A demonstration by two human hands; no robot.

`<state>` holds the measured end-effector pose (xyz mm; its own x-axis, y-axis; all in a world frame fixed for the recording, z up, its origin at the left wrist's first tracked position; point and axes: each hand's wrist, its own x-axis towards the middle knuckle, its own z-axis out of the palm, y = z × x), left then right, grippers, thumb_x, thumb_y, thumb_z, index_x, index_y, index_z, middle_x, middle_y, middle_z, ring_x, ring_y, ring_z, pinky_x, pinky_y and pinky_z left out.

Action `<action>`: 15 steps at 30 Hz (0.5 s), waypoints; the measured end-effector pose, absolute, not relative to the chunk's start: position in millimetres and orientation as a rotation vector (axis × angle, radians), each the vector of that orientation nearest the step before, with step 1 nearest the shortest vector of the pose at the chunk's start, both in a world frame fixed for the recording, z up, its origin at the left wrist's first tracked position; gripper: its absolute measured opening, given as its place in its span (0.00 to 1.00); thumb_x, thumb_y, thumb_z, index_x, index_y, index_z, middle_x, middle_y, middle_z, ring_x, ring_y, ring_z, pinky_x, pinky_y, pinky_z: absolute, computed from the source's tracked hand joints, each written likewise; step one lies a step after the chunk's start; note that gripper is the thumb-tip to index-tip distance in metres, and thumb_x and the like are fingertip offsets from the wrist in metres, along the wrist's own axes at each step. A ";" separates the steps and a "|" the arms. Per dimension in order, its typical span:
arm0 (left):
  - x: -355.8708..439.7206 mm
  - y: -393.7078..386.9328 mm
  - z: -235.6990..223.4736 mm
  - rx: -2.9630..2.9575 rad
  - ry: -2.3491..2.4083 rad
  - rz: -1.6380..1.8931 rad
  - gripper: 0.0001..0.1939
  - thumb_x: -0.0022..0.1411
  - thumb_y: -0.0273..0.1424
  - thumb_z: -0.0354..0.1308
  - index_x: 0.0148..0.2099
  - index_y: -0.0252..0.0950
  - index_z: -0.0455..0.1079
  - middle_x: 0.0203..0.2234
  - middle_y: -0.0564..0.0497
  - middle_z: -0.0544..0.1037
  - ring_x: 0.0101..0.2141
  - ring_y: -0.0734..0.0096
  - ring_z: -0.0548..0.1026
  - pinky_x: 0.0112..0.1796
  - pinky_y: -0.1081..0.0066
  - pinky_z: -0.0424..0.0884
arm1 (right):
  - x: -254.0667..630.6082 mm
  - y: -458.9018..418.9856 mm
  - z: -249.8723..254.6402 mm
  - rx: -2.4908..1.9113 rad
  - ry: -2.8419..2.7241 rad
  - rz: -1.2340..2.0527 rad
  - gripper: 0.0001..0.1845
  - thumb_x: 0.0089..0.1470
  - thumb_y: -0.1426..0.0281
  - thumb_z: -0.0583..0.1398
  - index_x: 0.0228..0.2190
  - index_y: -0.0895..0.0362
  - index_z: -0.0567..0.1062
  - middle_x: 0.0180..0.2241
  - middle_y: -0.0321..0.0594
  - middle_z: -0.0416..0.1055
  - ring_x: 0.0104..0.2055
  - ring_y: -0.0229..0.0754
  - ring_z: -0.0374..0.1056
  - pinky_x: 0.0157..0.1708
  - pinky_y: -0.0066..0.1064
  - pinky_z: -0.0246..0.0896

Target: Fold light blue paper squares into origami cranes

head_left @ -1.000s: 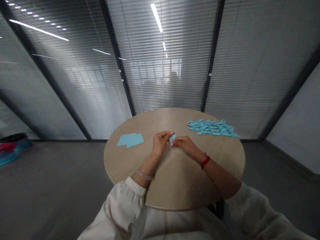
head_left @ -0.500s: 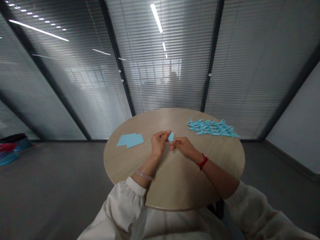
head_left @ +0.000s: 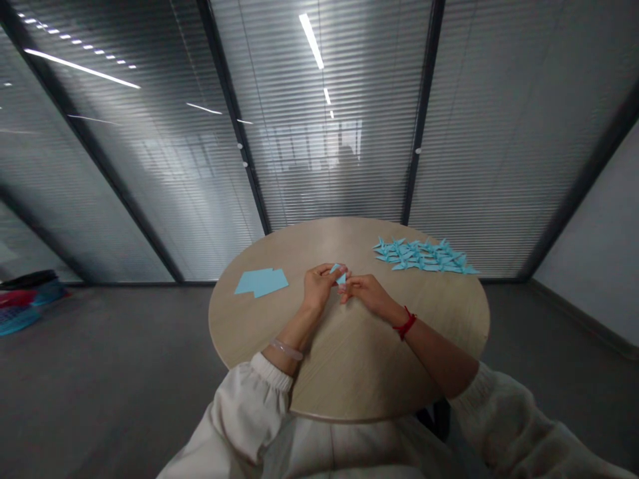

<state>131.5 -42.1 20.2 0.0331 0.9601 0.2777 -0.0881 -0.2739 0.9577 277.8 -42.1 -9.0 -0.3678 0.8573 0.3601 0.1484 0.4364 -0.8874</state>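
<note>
A small folded piece of light blue origami paper (head_left: 341, 278) is held between my two hands above the middle of the table. My left hand (head_left: 317, 286) pinches it from the left, thumb lying over its face. My right hand (head_left: 367, 291) has its fingertips closed on the paper's lower right side. Fingers cover part of the paper, so its full shape is hidden. On the left lie flat blue paper sheets (head_left: 260, 282), overlapping. Several folded blue paper cranes (head_left: 422, 255) are set close together at the back right.
The round wooden table (head_left: 349, 359) reaches from my lap toward a glass wall with blinds (head_left: 329, 179). On the floor at the far left stands a dark container beside red and blue things (head_left: 24, 299), blurred.
My left thumb has moved across the paper, which is turned and shows a narrower, more pointed outline. My right fingers have shifted slightly at its edge. The sheets and cranes stay put.
</note>
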 end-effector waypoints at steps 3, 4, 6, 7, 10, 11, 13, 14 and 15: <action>132.4 -44.7 22.6 1.378 1.022 1.441 0.17 0.45 0.41 0.68 0.29 0.31 0.77 0.26 0.46 0.80 0.25 0.72 0.72 0.28 0.73 0.67 | 277.0 -44.2 -6.8 -0.850 -1.794 0.994 0.20 0.54 0.56 0.59 0.22 0.58 0.78 0.23 0.40 0.77 0.30 0.41 0.72 0.39 0.32 0.63; 132.8 -44.9 22.9 1.383 1.040 1.450 0.17 0.45 0.41 0.68 0.29 0.31 0.77 0.25 0.46 0.79 0.25 0.73 0.72 0.28 0.74 0.66 | 276.9 -44.6 -6.2 -0.850 -1.798 0.990 0.20 0.53 0.56 0.59 0.22 0.58 0.78 0.23 0.40 0.77 0.30 0.40 0.72 0.39 0.31 0.63; 133.2 -44.6 22.8 1.388 1.044 1.446 0.18 0.45 0.43 0.68 0.28 0.31 0.76 0.25 0.46 0.79 0.24 0.73 0.71 0.27 0.74 0.65 | 277.0 -45.0 -5.2 -0.855 -1.807 0.982 0.19 0.53 0.57 0.59 0.21 0.58 0.78 0.24 0.40 0.78 0.30 0.40 0.72 0.38 0.31 0.63; 133.2 -44.1 22.5 1.388 1.024 1.432 0.19 0.46 0.44 0.67 0.27 0.31 0.76 0.25 0.46 0.79 0.24 0.73 0.71 0.26 0.74 0.65 | 277.3 -44.9 -4.9 -0.861 -1.806 0.980 0.19 0.53 0.57 0.60 0.21 0.58 0.78 0.24 0.40 0.78 0.30 0.40 0.72 0.38 0.31 0.63; 131.8 -42.1 21.1 1.398 0.930 1.378 0.23 0.49 0.49 0.64 0.29 0.31 0.76 0.27 0.45 0.79 0.25 0.72 0.71 0.26 0.74 0.64 | 278.0 -44.2 -5.2 -0.881 -1.780 0.997 0.19 0.52 0.57 0.60 0.22 0.58 0.78 0.24 0.40 0.78 0.30 0.40 0.72 0.38 0.31 0.63; 131.2 -41.6 20.8 1.410 0.911 1.369 0.23 0.49 0.50 0.63 0.30 0.31 0.77 0.28 0.45 0.79 0.26 0.72 0.72 0.26 0.74 0.64 | 278.2 -43.8 -5.7 -0.883 -1.766 1.012 0.19 0.52 0.56 0.60 0.23 0.58 0.78 0.24 0.41 0.78 0.30 0.40 0.72 0.38 0.31 0.63; 130.2 -41.3 20.4 1.431 0.910 1.371 0.24 0.49 0.51 0.63 0.31 0.32 0.77 0.29 0.45 0.80 0.28 0.71 0.73 0.27 0.74 0.65 | 277.9 -43.0 -7.3 -0.881 -1.739 1.044 0.19 0.52 0.55 0.60 0.25 0.59 0.79 0.25 0.42 0.78 0.30 0.41 0.73 0.37 0.31 0.64; 129.9 -41.4 20.4 1.437 0.921 1.378 0.25 0.49 0.52 0.63 0.32 0.32 0.77 0.29 0.45 0.80 0.28 0.70 0.73 0.28 0.74 0.65 | 277.6 -42.6 -8.1 -0.876 -1.729 1.061 0.20 0.51 0.55 0.60 0.26 0.59 0.79 0.25 0.42 0.79 0.30 0.41 0.73 0.36 0.32 0.64; 129.8 -41.7 20.6 1.439 0.935 1.386 0.25 0.49 0.52 0.63 0.32 0.32 0.77 0.29 0.45 0.80 0.29 0.70 0.73 0.28 0.74 0.65 | 277.3 -42.2 -8.9 -0.871 -1.718 1.075 0.20 0.51 0.54 0.60 0.26 0.59 0.79 0.25 0.42 0.79 0.30 0.42 0.73 0.36 0.32 0.64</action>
